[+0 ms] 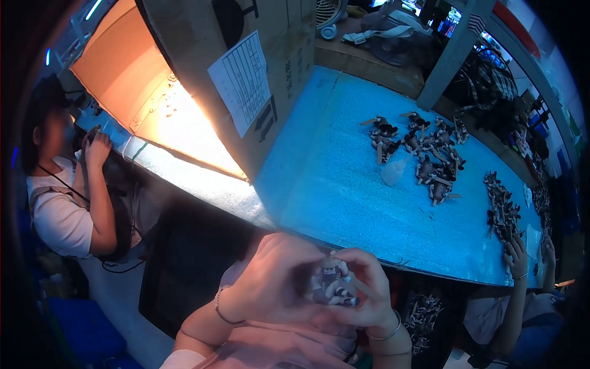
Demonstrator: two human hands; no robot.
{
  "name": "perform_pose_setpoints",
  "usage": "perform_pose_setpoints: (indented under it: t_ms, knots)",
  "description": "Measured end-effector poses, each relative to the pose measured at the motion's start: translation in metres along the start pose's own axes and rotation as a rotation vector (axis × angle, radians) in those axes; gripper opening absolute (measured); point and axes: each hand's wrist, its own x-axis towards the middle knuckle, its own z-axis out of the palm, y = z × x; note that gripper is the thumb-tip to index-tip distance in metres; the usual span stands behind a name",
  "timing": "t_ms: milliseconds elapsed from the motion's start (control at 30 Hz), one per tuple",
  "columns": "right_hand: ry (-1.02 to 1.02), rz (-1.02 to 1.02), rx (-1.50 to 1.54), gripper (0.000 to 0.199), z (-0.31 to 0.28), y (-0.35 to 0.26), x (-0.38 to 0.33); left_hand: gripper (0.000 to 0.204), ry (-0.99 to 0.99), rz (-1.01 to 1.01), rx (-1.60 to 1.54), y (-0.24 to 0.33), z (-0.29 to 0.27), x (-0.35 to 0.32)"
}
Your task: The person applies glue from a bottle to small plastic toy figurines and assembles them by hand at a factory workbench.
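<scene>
Close to my body, below the table's front edge, my left hand [270, 277] and my right hand [372, 289] both grip one small toy figure [334, 281]. It looks white and grey-brown with dark parts, and its fine detail is blurred. My left fingers curl round its left side, hiding part of it. The right thumb and fingers close on its other side, where a thin tan strip sticks out. On the blue-lit tabletop [319, 184] lies a loose group of similar figures [430, 147], several with tan strips. A whitish translucent lump [393, 172] lies beside them.
A large cardboard box [283, 74] stands at the table's left; a brightly lit open box [110, 61] is beyond it. One person [67, 203] sits at left. At right, another person's hand [516, 255] touches a row of figures [501, 203]. More small pieces [424, 317] lie below the table.
</scene>
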Motion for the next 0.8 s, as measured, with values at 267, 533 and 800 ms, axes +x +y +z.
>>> perform_pose_setpoints:
  t_ms: [267, 533, 800]
  knots:
    - [0.156, 0.155, 0.257, 0.067, 0.001, 0.003, -0.017, 0.061, 0.033, -0.035, -0.188, -0.010, 0.019, -0.001]
    - [0.371, 0.258, -0.130, 0.066, -0.046, -0.014, -0.078, 0.050, -0.297, -0.072, -0.285, -0.010, 0.068, 0.017]
    - [0.166, 0.813, -1.314, 0.063, -0.124, -0.087, -0.189, 0.022, 0.117, -0.182, 0.209, -0.094, 0.063, 0.120]
